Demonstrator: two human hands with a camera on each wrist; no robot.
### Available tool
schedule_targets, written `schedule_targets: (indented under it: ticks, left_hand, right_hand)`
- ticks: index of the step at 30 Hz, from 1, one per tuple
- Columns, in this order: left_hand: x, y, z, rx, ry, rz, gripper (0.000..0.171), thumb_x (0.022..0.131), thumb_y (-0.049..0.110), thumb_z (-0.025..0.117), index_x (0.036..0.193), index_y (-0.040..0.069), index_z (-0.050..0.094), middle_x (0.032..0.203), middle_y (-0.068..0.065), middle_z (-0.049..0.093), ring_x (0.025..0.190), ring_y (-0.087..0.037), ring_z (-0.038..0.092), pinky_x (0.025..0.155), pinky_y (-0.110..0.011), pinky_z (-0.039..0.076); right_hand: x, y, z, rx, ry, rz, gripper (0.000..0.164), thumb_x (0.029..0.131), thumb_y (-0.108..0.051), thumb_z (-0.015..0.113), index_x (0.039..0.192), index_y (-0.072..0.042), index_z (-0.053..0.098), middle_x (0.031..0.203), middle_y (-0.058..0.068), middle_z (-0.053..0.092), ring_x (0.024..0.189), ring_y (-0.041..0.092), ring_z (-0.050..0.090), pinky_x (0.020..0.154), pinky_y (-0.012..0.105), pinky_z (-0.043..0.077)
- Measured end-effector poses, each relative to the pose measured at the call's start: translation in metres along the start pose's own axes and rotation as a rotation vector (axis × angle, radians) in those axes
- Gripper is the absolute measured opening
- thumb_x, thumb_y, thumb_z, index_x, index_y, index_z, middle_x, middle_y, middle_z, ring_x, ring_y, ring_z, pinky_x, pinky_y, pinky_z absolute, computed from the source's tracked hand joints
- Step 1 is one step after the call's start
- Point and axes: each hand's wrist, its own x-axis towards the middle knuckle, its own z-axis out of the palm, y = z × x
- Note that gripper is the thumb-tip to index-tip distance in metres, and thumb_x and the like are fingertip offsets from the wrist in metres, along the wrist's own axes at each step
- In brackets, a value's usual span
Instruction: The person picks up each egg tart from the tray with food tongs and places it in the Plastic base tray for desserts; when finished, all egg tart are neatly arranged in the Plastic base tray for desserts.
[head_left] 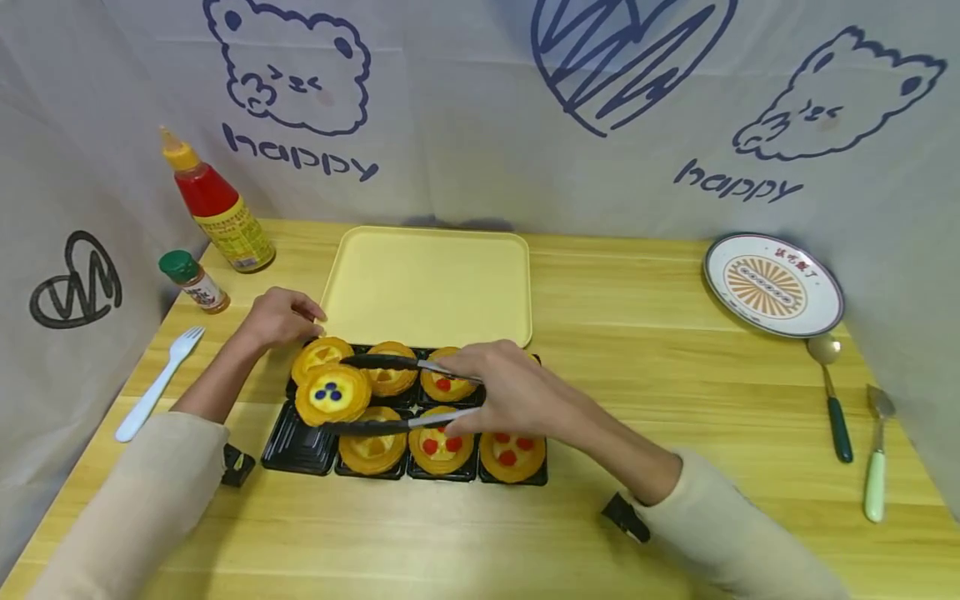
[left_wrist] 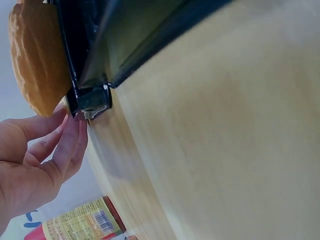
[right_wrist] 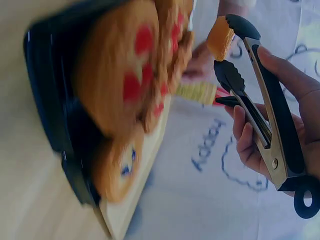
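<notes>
My right hand (head_left: 517, 390) grips black-and-metal food tongs (head_left: 367, 428), whose tips stand either side of an egg tart (head_left: 347, 390) with blue berries. In the right wrist view, that tart (right_wrist: 219, 40) is raised between the tong tips. Below it lies a black compartment tray (head_left: 298, 443) of egg tarts, some plain and some topped with red pieces. Its near-left compartment holds no tart. At the tray's far-left corner, my left hand (head_left: 279, 318) pinches the rim between thumb and fingers, beside a plain tart (head_left: 318, 354).
Behind the black tray lies a pale yellow tray (head_left: 435, 287). A red sauce bottle (head_left: 225, 217), a green-capped spice jar (head_left: 195, 283) and a pale fork (head_left: 161, 383) are at left. A patterned plate (head_left: 772, 283), a spoon (head_left: 832, 400) and a green-handled utensil (head_left: 875, 475) sit at right.
</notes>
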Motion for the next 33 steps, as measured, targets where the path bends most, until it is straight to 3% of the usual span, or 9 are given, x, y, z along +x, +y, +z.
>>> schedule_targets:
  ticks: [8, 12, 16, 24, 33]
  left_hand:
    - [-0.002, 0.003, -0.001, 0.025, 0.020, 0.026, 0.024, 0.083, 0.011, 0.068, 0.100, -0.005, 0.067, 0.098, -0.025, 0.067, 0.083, -0.030, 0.062, 0.061, -0.026, 0.045]
    - [-0.002, 0.004, 0.000, 0.027, 0.029, 0.024, 0.023, 0.083, 0.010, 0.068, 0.099, -0.006, 0.067, 0.097, -0.024, 0.067, 0.083, -0.030, 0.062, 0.061, -0.025, 0.045]
    - [-0.002, 0.005, 0.001, 0.016, 0.029, 0.021, 0.023, 0.082, 0.009, 0.068, 0.099, -0.006, 0.067, 0.096, -0.024, 0.068, 0.081, -0.029, 0.062, 0.061, -0.025, 0.044]
    - [-0.002, 0.007, 0.002, 0.024, 0.040, 0.031, 0.023, 0.082, 0.009, 0.069, 0.099, -0.006, 0.067, 0.097, -0.024, 0.068, 0.084, -0.031, 0.062, 0.062, -0.024, 0.044]
    - [-0.003, 0.004, 0.002, 0.015, 0.036, 0.015, 0.023, 0.082, 0.010, 0.069, 0.099, -0.005, 0.067, 0.097, -0.024, 0.067, 0.084, -0.029, 0.061, 0.062, -0.025, 0.044]
  right_hand:
    - [0.013, -0.019, 0.034, -0.001, -0.051, -0.058, 0.070, 0.076, -0.033, 0.079, 0.137, -0.011, 0.051, 0.128, 0.004, 0.061, 0.107, 0.016, 0.059, 0.086, 0.027, 0.050]
    - [0.019, -0.030, 0.049, -0.079, -0.064, -0.057, 0.072, 0.077, -0.034, 0.079, 0.137, -0.010, 0.050, 0.133, 0.006, 0.057, 0.117, 0.017, 0.057, 0.092, 0.025, 0.049]
    - [0.023, -0.038, 0.057, -0.166, -0.052, -0.045, 0.073, 0.077, -0.037, 0.078, 0.138, -0.010, 0.050, 0.130, 0.007, 0.058, 0.113, 0.018, 0.059, 0.085, 0.023, 0.052]
    - [0.023, -0.037, 0.058, -0.153, -0.047, 0.013, 0.073, 0.076, -0.035, 0.079, 0.138, -0.010, 0.050, 0.134, 0.007, 0.056, 0.120, 0.019, 0.056, 0.090, 0.025, 0.051]
    - [0.011, -0.034, 0.044, -0.125, -0.082, -0.010, 0.080, 0.074, -0.037, 0.080, 0.141, -0.011, 0.046, 0.137, 0.008, 0.053, 0.120, 0.019, 0.054, 0.095, 0.028, 0.048]
